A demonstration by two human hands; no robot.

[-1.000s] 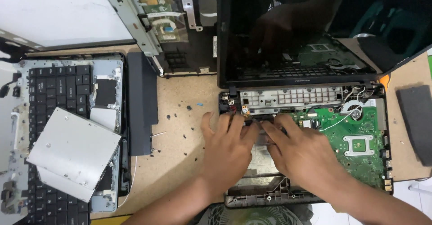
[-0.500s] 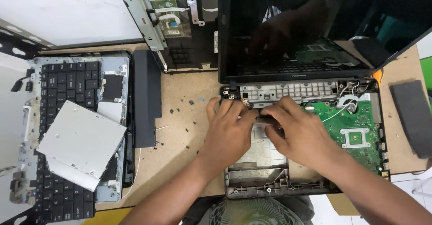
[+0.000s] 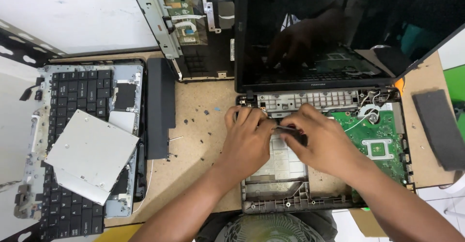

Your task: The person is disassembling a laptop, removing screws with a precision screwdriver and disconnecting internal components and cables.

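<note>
- The right hand (image 3: 323, 143) is closed around a slim dark tool (image 3: 290, 130), which lies nearly level, its tip pointing at the left hand; what kind of tool it is cannot be told.
- The left hand (image 3: 248, 138) has its fingers curled down, and they meet the tool's tip; whether they pinch a small part there is hidden.
- Both hands rest over the middle of the opened laptop base (image 3: 276, 196), whose cover is off.
- At the right of that base lies a green circuit board (image 3: 382, 135), with white wires at its upper edge.
- Behind the base stands the dark screen (image 3: 339, 34), still joined at the hinge.
- Small screws (image 3: 209, 112) are scattered on the tan worktop (image 3: 193, 150) just left of the base.
- Farther left of the base lie a black strip (image 3: 160, 106) and a removed keyboard panel (image 3: 77, 92), with a silver optical drive (image 3: 89, 155) on top.
- Right of the base lies a dark foam pad (image 3: 438, 128).
</note>
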